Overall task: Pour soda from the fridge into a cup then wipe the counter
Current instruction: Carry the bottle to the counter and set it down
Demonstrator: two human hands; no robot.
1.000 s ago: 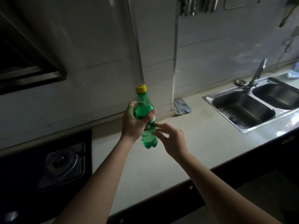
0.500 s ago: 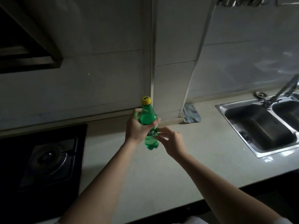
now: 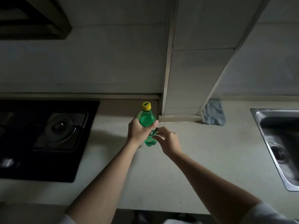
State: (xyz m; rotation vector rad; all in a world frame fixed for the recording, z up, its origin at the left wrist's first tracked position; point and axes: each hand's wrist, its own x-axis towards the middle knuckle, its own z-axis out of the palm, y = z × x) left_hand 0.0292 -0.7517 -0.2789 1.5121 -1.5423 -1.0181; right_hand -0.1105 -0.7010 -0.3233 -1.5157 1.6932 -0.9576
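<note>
A green soda bottle (image 3: 146, 120) with a yellow cap stands upright over the pale counter (image 3: 202, 156), its cap on. My left hand (image 3: 138, 132) grips the bottle round its upper body. My right hand (image 3: 168, 141) is just right of the bottle, fingertips touching its lower part, fingers loosely spread. A blue-grey cloth (image 3: 213, 113) lies on the counter by the wall corner, to the right of the bottle. No cup is in view.
A black gas hob (image 3: 48, 135) fills the counter's left side. A steel sink (image 3: 281, 143) is set in at the right edge. A boxed wall column (image 3: 194, 62) juts out behind the bottle. A range hood (image 3: 32, 18) hangs at top left.
The view has swung left and down, so the sink slid to the right edge. Both hands lowered the bottle toward the counter; the left hand's grip is unchanged.
</note>
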